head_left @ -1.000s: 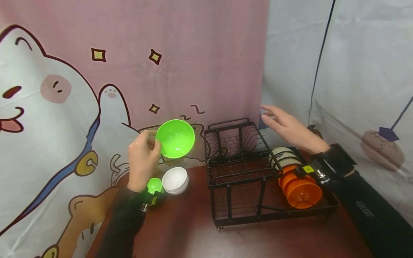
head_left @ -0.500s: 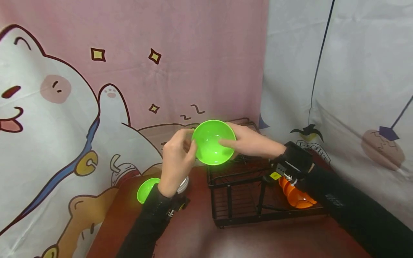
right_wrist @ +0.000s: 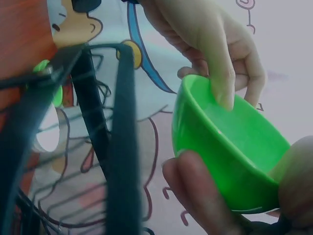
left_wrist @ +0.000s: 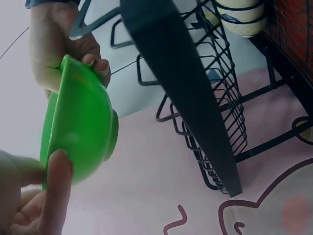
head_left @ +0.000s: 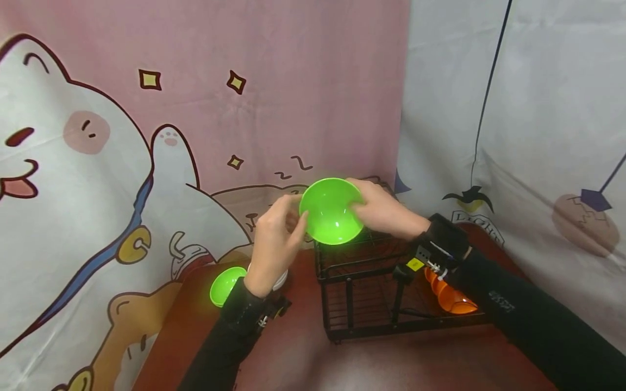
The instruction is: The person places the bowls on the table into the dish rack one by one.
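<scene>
A bright green bowl [head_left: 332,212] is held up in the air, its inside facing me, overlapping the upper tier of the dish rack in the head view. My left hand [head_left: 274,244] pinches its left rim between thumb and fingers. On the opposite side my right hand [head_left: 386,209] grips the bowl, thumb inside and fingers behind. The left wrist view shows the bowl [left_wrist: 85,122] side-on with its foot toward the rack. In the right wrist view, fingers of both hands are on the bowl [right_wrist: 220,147].
A black two-tier dish rack [head_left: 391,329] stands on the red-brown table [head_left: 293,353]. Orange bowls [head_left: 455,300] lean in its right part, partly behind my right arm. At left sit another green bowl [head_left: 226,285] and white bowls [head_left: 282,279], mostly hidden by my left wrist. Printed curtains [head_left: 313,81] hang behind.
My left hand has carried the green bowl rightward. My right hand has come in from the right and taken hold of the bowl's right side. Over the last half second both shifted slightly.
</scene>
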A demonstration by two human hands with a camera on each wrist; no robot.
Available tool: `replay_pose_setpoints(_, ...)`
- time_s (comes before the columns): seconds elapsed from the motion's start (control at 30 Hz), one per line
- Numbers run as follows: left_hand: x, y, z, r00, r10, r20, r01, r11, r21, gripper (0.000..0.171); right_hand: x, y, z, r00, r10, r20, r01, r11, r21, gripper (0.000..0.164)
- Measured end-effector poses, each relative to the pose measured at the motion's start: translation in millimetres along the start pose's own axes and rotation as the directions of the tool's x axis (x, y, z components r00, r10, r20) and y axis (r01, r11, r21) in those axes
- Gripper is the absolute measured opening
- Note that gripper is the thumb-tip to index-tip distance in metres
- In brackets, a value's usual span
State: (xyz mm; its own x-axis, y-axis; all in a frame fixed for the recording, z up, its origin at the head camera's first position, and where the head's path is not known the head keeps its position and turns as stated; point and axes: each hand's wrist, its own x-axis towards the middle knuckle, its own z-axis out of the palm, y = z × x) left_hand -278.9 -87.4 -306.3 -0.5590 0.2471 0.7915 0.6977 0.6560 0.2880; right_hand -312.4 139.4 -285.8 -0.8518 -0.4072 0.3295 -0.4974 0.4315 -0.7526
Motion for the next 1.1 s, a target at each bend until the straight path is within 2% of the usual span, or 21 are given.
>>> replay_pose_setpoints(0.17, -3.3, -4.3, 1.5, 0.998, -0.004, 0.065, 0.010, 0.996, -0.087, 0.036, -4.1, 6.3, -18.5, 1.000, 0.005, -0.010, -0.006, 1.000, -0.012, 0.048)
replay_pose_setpoints(0.27, -14.0, -18.6, 1.4, 0.996, -0.044, 0.076, 0.053, 0.991, -0.120, 0.039, -9.6, 14.0, -34.9, 0.998, 0.042, -0.036, -0.041, 0.999, 0.027, 0.050)
replay_pose_setpoints(0.37, -34.2, -42.3, -0.9, 0.992, -0.098, 0.078, 0.107, 0.988, -0.113, 0.039, -18.9, 23.9, -54.3, 0.993, 0.073, -0.091, -0.069, 0.997, 0.039, 0.052)
replay_pose_setpoints(0.47, -64.5, -70.0, -3.4, 0.980, -0.174, 0.101, 0.185, 0.976, -0.112, 0.036, -32.0, 37.3, -75.3, 0.982, 0.105, -0.154, -0.104, 0.994, 0.019, 0.053)
replay_pose_setpoints(0.63, -128.0, -111.8, -4.0, 0.937, -0.303, 0.173, 0.326, 0.937, -0.122, 0.033, -53.9, 68.8, -107.8, 0.958, 0.189, -0.217, -0.188, 0.982, 0.027, 0.048)
replay_pose_setpoints(0.77, -177.5, -138.8, 2.2, 0.902, -0.356, 0.245, 0.387, 0.918, -0.090, 0.033, -68.2, 100.4, -123.0, 0.943, 0.226, -0.243, -0.225, 0.974, 0.031, 0.048)
replay_pose_setpoints(0.83, -199.9, -150.4, 8.1, 0.882, -0.377, 0.283, 0.412, 0.908, -0.072, 0.034, -73.9, 117.2, -126.0, 0.940, 0.220, -0.260, -0.234, 0.972, -0.023, 0.048)
replay_pose_setpoints(0.97, -237.2, -166.0, 20.7, 0.835, -0.418, 0.357, 0.438, 0.899, 0.028, 0.042, -80.8, 146.5, -127.3, 0.936, 0.197, -0.290, -0.251, 0.955, -0.160, 0.044)
replay_pose_setpoints(1.1, -259.5, -171.3, 27.2, 0.781, -0.465, 0.416, 0.459, 0.880, 0.122, 0.057, -82.7, 166.1, -126.0, 0.935, 0.200, -0.292, -0.272, 0.934, -0.232, 0.044)
